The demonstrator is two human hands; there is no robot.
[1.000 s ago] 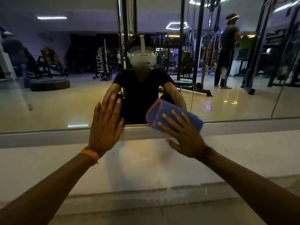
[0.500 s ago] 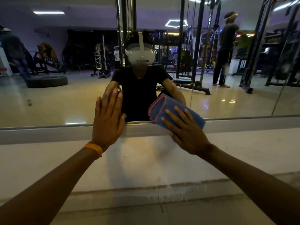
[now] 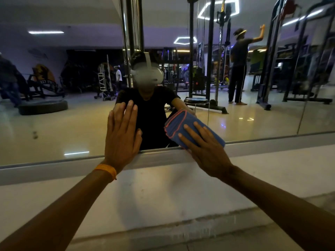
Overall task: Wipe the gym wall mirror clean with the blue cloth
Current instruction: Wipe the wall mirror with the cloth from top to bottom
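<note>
The wall mirror (image 3: 63, 127) fills the upper half of the view and reflects the gym floor and me. A folded blue cloth (image 3: 183, 124) with a red hem lies flat against the glass just above the mirror's lower frame. My right hand (image 3: 204, 151) presses on the cloth with fingers spread, covering its lower right part. My left hand (image 3: 122, 138), with an orange band at the wrist, rests flat on the glass to the left of the cloth, fingers together and pointing up, holding nothing.
A grey metal frame strip (image 3: 54, 167) runs along the mirror's bottom edge, with a white wall (image 3: 163, 192) below it down to the floor. The reflection shows cable machines, a large tyre and other people standing in the gym.
Both hands and the cloth have slid a little upward on the glass, and my view has tilted up. A reflected person at the right has raised an arm.
</note>
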